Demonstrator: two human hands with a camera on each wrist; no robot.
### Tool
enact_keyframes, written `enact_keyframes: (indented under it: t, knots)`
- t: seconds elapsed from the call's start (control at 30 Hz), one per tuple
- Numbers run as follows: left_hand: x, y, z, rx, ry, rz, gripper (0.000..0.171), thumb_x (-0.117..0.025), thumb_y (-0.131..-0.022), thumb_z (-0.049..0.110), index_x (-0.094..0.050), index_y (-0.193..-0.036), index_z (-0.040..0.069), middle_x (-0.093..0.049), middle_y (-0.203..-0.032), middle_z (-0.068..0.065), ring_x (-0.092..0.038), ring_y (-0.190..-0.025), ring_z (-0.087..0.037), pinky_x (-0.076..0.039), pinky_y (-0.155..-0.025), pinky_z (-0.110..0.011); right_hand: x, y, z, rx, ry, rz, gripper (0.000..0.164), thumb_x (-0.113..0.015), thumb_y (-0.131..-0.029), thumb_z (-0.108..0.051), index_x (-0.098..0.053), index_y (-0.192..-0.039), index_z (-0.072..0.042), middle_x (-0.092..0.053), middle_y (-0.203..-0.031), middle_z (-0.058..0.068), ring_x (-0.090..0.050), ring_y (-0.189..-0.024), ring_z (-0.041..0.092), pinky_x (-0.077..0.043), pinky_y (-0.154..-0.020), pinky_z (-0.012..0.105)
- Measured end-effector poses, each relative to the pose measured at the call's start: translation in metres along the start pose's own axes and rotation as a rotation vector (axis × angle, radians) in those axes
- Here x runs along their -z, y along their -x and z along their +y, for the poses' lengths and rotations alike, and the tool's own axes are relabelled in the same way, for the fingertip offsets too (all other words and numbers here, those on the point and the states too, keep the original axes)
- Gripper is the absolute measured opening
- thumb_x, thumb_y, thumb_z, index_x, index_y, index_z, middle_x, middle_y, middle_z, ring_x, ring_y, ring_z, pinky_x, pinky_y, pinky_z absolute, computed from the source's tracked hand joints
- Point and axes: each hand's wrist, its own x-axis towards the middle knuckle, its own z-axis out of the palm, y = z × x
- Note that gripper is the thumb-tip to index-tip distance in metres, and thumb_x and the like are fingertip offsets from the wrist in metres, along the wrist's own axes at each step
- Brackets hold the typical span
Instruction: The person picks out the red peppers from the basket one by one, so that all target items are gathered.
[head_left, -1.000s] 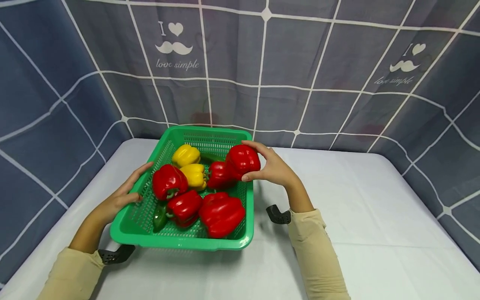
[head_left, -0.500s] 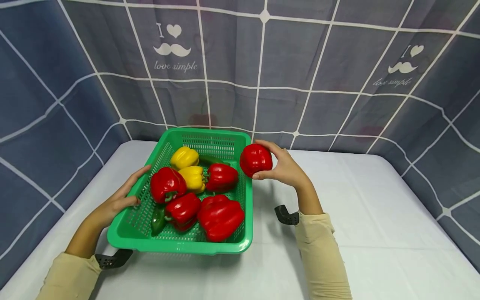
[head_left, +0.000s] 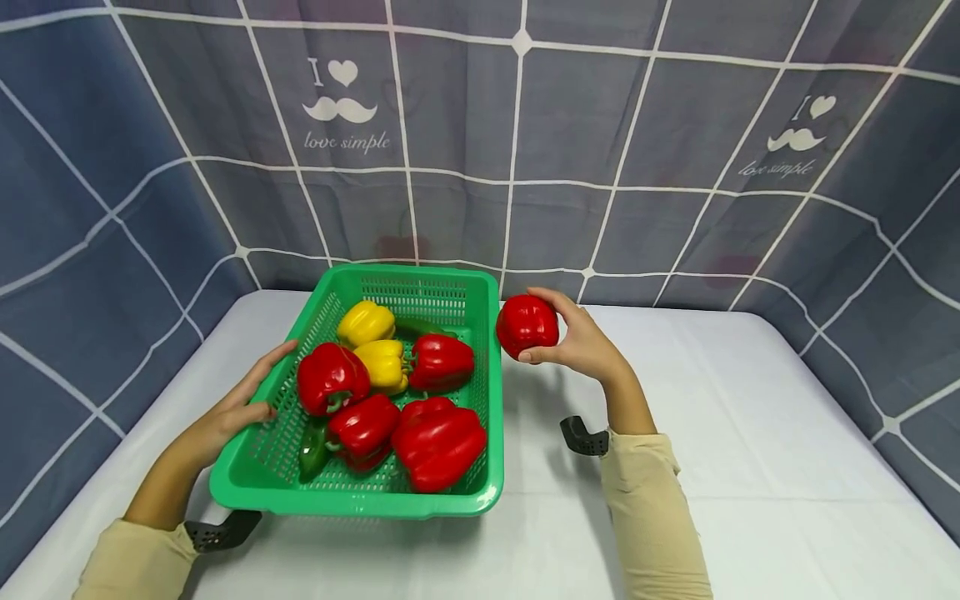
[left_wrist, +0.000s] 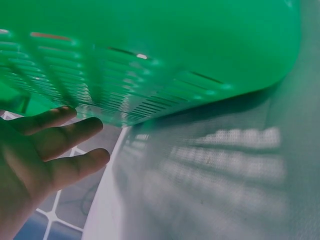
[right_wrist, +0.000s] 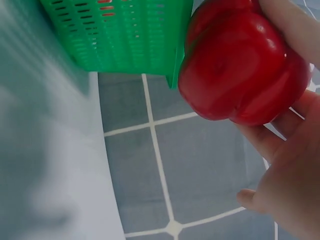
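A red bell pepper point(head_left: 527, 325) is in my right hand point(head_left: 588, 346), held between thumb and fingers just outside the right rim of a green plastic basket point(head_left: 360, 504). The right wrist view shows the pepper's smooth lobed end point(right_wrist: 240, 70) near the basket wall. My left hand point(head_left: 225, 421) holds the basket's left rim, thumb over the inside and the other fingers outside. From the left wrist, those fingers point(left_wrist: 70, 140) look fairly straight along the slotted wall. Several more red peppers point(head_left: 439, 446) lie in the basket, with two yellow peppers point(head_left: 384, 365).
A dark green pepper point(head_left: 313, 450) lies at the basket's front left, and a long green vegetable point(head_left: 420, 327) is partly hidden at the back. White cloth point(head_left: 750, 433) covers the table. Grey checked curtain point(head_left: 570, 142) stands behind and at both sides.
My right hand has carried the red pepper rightward, from over the basket's right side to just beyond its rim. My left hand keeps its place on the basket.
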Motion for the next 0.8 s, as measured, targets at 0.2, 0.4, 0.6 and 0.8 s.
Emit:
enact_keyframes:
  t: [0.2,0.4,0.6,0.8]
  knots:
    - [-0.001,0.001,-0.001,-0.004,-0.018,0.006,0.078,-0.03,-0.078,-0.004,-0.002,-0.148,0.02,-0.01,-0.143,0.013,-0.048,-0.101,-0.004,-0.053,-0.068,-0.032,0.003,0.0,0.009,-0.025,0.022,0.018,0.082,-0.08,-0.064,-0.023,-0.039,-0.135,-0.026,-0.043,-0.135,0.005,-0.042,-0.121,0.028,-0.044,-0.089,0.048]
    - [0.0,-0.001,-0.001,-0.017,-0.021,0.001,0.078,-0.029,-0.079,-0.004,-0.002,-0.148,0.019,-0.009,-0.144,0.014,-0.049,-0.101,-0.003,-0.053,-0.067,-0.033,0.003,-0.002,0.015,-0.078,0.083,0.043,0.084,-0.082,-0.062,-0.028,-0.039,-0.134,-0.031,-0.042,-0.135,0.003,-0.034,-0.123,0.03,-0.042,-0.089,0.051]
    - [-0.001,0.0,-0.001,-0.023,0.015,-0.011,0.078,-0.028,-0.078,-0.005,-0.001,-0.148,0.019,-0.009,-0.144,0.013,-0.049,-0.102,-0.002,-0.054,-0.068,-0.034,0.001,-0.003,0.022,-0.111,0.11,0.036,0.083,-0.08,-0.063,-0.026,-0.037,-0.135,-0.031,-0.039,-0.137,0.003,-0.033,-0.124,0.032,-0.04,-0.091,0.054]
    - [-0.002,-0.001,-0.002,-0.051,-0.048,0.018,0.078,-0.03,-0.077,-0.005,-0.003,-0.148,0.016,-0.007,-0.146,0.012,-0.037,-0.11,0.001,-0.048,-0.073,-0.024,-0.003,-0.006,0.032,-0.151,0.139,0.046,0.084,-0.08,-0.064,-0.027,-0.037,-0.135,-0.03,-0.038,-0.138,0.003,-0.03,-0.124,0.035,-0.039,-0.092,0.055]
